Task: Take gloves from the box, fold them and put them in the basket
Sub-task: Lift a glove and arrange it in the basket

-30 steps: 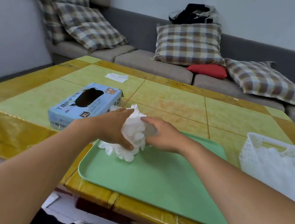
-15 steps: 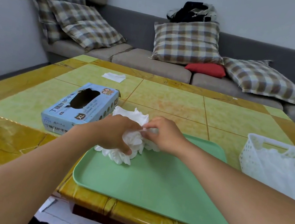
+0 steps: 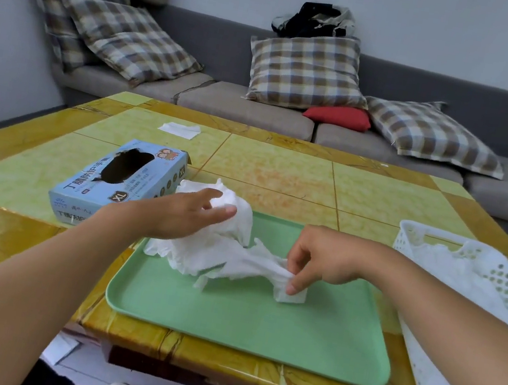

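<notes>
At the tray (image 3: 255,337), the right hand (image 3: 325,261) pinches one glove (image 3: 254,264) out of the pile (image 3: 203,244); the left hand (image 3: 181,217) rests flat-fingered on it — folding unfinished; basket (image 3: 433,236) already part-filled; box (image 3: 120,180) beyond.

Soft, even daylight, faint shadows, mild sheen on the table (image 3: 275,175); wide-angle bending and slight blur toward the edges.

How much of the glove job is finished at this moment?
Done: the basket holds white gloves. In hand: the right hand pinches one glove from the pile on the tray; the left hand rests open on the pile. Left: folding these and moving them to the basket.
</notes>
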Tool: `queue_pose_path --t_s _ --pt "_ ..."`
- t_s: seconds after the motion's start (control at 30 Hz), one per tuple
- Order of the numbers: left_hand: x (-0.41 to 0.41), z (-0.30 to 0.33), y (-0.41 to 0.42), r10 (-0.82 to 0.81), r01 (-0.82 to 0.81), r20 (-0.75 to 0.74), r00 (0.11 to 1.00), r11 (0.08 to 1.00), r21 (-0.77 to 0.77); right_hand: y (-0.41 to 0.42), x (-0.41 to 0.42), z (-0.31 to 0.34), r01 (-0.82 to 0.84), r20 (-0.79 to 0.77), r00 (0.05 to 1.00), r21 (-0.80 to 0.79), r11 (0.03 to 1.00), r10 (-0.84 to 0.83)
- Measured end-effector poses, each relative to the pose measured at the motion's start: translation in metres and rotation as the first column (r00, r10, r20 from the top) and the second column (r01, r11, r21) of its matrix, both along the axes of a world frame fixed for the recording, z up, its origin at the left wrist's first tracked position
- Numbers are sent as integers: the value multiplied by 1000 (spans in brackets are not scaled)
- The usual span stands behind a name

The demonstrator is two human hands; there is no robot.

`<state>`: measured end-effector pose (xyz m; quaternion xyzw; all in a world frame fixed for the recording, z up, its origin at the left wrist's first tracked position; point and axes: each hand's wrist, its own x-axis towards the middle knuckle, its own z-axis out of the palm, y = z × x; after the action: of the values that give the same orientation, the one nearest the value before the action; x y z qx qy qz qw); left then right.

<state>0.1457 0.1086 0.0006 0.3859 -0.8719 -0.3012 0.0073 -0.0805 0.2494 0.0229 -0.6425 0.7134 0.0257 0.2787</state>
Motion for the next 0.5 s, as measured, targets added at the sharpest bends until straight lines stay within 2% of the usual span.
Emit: queue_pose_path --t_s 0.07,0.1,0.17,0.2,0.23,0.3,0.33,0.43,0.5 --pt "-4 6 3 34 -34 -27 999 999 -11 16 -10 3 -22 -20 1000 91 996 24" --pt "-8 9 4 19 -21 -20 1000 995 -101 24 -15 4 -17 4 1000 78 997 17" --pt "-15 15 8 -25 4 -63 998 947 -320 33 -25 6 78 150 987 -89 993 -65" --pt "-21 18 13 -47 -6 -137 989 932 -363 35 -28 7 177 267 956 -200 964 -120" --pt "-33 23 20 -59 -19 -226 972 945 -328 39 -33 9 284 397 904 -285 915 -157" --pt "-48 33 39 -40 11 -328 944 996 -91 41 -31 12 454 629 764 -363 813 -146" --pt "-58 37 49 -35 55 -329 944 997 54 42 -28 14 524 714 689 -375 765 -123" --pt "-74 35 65 45 89 -342 939 926 366 41 -17 24 691 870 488 -337 639 -69" --pt "-80 38 69 169 91 -414 894 838 538 41 -14 29 737 906 419 -305 603 -53"
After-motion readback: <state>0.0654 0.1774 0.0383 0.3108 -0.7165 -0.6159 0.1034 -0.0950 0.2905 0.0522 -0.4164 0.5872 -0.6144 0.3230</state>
